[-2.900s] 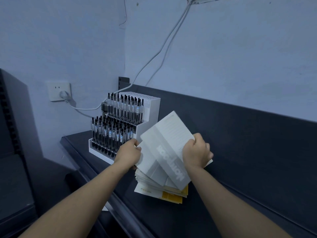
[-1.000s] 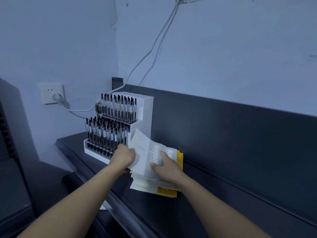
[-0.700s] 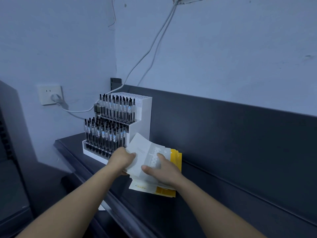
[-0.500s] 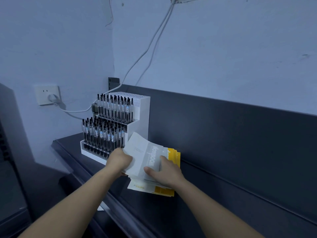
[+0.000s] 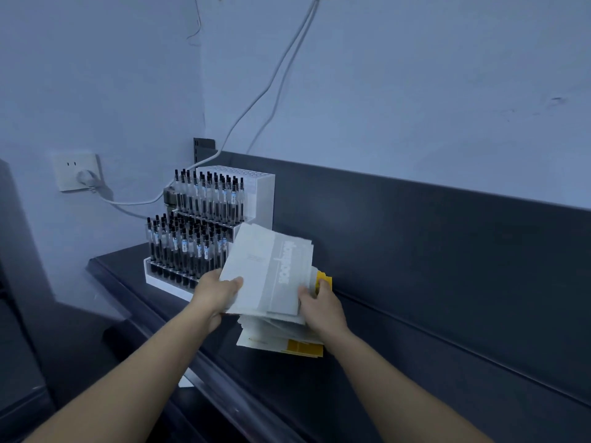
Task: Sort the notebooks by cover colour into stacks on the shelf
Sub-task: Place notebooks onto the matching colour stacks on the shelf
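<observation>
While left grip [image 5: 217, 290], right grip [image 5: 321, 310] hold white notebooks [image 5: 268, 273], yellow covers [image 5: 303, 346] beneath mostly hidden.

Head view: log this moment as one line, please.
left hand grips white notebooks | right hand holds their right edge | white-and-yellow pile beneath, on shelf
</observation>
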`<state>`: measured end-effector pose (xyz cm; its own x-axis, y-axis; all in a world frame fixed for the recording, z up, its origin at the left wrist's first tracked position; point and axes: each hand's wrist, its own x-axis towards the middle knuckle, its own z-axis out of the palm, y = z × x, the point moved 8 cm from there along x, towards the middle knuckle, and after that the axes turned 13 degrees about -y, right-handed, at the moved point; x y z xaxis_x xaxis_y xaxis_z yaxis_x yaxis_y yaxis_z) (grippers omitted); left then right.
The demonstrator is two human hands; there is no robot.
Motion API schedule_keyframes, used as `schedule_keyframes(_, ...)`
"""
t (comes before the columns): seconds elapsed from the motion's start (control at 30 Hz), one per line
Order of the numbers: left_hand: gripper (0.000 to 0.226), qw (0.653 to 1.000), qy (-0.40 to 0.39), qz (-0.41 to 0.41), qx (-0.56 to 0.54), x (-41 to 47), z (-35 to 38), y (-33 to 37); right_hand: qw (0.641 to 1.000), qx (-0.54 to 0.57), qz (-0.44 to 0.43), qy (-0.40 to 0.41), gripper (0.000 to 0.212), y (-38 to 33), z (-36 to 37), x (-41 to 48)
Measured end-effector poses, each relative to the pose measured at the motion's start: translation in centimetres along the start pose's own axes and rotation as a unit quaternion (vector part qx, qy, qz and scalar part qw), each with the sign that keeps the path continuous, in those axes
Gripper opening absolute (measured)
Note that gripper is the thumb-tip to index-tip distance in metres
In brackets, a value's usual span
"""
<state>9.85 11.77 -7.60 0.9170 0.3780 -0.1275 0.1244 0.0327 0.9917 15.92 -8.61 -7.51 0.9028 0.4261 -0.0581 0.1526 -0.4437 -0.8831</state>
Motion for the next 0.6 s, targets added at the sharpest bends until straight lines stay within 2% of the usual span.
schedule_keyframes(0.07,0.031,0.999,-0.019,0.010,-0.046,-0.3,0.6,0.1,0.998,0.039,0.020,0.040,0.041,-0.1,-0.8,-0.8)
schedule_keyframes(0.17,0.031,0.995,-0.044,0.020,-0.087,-0.8,1.7,0.1,0.978,0.188,0.053,0.075,0.045,0.6,-1.4,-2.1)
schedule_keyframes(0.23,0.029,0.993,-0.063,0.023,-0.097,-1.2,3.0,0.0,0.954,0.279,0.078,0.083,0.065,1.5,-1.7,-3.1)
schedule_keyframes(0.27,0.027,0.992,-0.073,0.021,-0.103,-1.5,3.7,-0.2,0.947,0.301,0.079,0.086,0.065,1.7,-1.9,-3.7)
schedule_keyframes(0.4,0.026,0.989,-0.105,0.030,-0.104,-3.1,7.1,-0.7,0.950,0.290,0.019,0.112,0.033,1.3,-4.7,-7.1)
schedule_keyframes(0.47,0.021,0.987,-0.120,0.057,-0.091,-4.2,9.0,-0.5,0.957,0.258,-0.016,0.129,0.031,1.2,-6.2,-9.2)
schedule_keyframes(0.6,0.018,0.982,-0.147,0.113,-0.048,-7.7,13.7,0.1,0.964,0.182,-0.049,0.186,0.042,2.1,-9.0,-13.6)
